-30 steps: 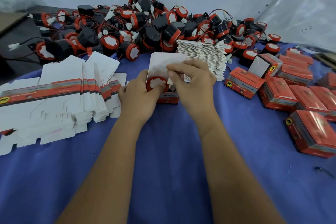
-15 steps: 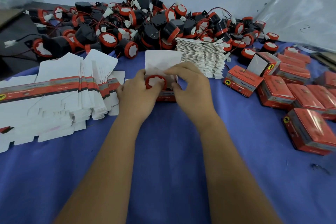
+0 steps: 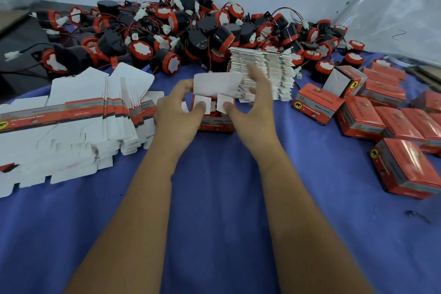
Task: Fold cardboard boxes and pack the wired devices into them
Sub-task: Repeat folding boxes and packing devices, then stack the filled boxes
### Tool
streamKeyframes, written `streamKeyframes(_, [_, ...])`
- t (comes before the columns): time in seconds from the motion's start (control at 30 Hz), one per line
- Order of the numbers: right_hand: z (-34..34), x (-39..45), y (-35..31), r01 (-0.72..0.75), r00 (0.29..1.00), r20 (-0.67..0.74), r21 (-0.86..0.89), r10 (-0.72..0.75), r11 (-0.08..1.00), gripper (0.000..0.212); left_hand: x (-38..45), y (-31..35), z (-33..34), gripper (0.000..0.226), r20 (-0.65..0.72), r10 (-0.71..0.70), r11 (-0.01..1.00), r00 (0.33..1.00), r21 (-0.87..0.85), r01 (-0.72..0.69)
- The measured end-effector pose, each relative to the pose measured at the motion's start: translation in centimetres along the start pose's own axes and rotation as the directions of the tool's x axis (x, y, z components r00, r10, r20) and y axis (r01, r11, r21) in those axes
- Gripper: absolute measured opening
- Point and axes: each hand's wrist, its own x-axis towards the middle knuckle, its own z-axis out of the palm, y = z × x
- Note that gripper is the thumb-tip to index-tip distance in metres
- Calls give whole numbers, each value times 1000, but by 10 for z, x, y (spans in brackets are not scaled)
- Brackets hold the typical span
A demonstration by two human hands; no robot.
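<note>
Both forearms reach forward over the blue cloth (image 3: 214, 222) toward a small red box (image 3: 216, 124) standing at the middle of the table. The left hand (image 3: 177, 112) grips the box from its left side: its thumb presses down on the left white side flap (image 3: 201, 105), and its fingers curl up behind the tall white lid flap (image 3: 216, 87), which stands upright at the back. The right hand (image 3: 250, 107) sits on the box's right side with its thumb pressing the right side flap (image 3: 225, 104); its fingers are spread and raised, blurred, just in front of the stack of white cards (image 3: 265, 74), holding nothing that can be made out.

Half a second ago the round red face of the device showed in the open top of the box, with the right hand curled over it. Now the two side flaps are folded over the opening and the device is hidden, and the right fingers have lifted away and fanned out.

Flat unfolded boxes (image 3: 71, 122) lie fanned at the left, a heap of black and red wired devices (image 3: 191, 31) fills the back, and finished boxes (image 3: 381, 122) sit at the right.
</note>
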Motion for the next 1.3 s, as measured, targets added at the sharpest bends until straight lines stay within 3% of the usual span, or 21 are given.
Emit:
streamKeyframes(0.07, [-2,-1,-1,-58,990,128,36,53,998,37,-1,0,0,30,-56,64,997,996,-30,-65])
streamKeyframes(0.17, [-7,-3,1,-219,968,174,246,180,944,45,-3,-1,-4,37,-49,4,996,999,-91,-8])
streamKeyframes(0.23, [-16,-3,3,-251,954,239,310,180,917,39,1,0,-8,42,-5,-63,978,998,-197,61])
streamKeyframes(0.33, [-22,-4,7,-189,929,347,134,132,973,28,6,0,-18,44,147,-107,962,983,-235,140])
streamKeyframes(0.4, [-22,-4,11,-139,920,374,32,117,990,37,2,-6,-23,44,208,-20,993,978,-110,43])
streamKeyframes(0.53, [-18,-4,14,-63,947,313,-36,71,997,42,-3,-14,-25,44,240,112,993,964,10,-118])
streamKeyframes(0.77, [-12,-6,8,-35,978,205,-35,41,999,28,-1,-9,-21,30,179,131,991,975,-4,-132])
streamKeyframes(1.0, [-11,-7,4,0,993,116,-30,3,1000,21,0,-10,-21,30,125,126,984,984,-140,-108])
streamKeyframes(1.2, [-11,-6,3,49,995,92,-51,-44,997,9,-4,-13,-19,36,106,168,984,980,-75,-160])
streamKeyframes(1.3, [-12,-7,6,111,990,101,-72,-103,991,5,-5,-12,-17,31,91,239,968,967,56,-244])
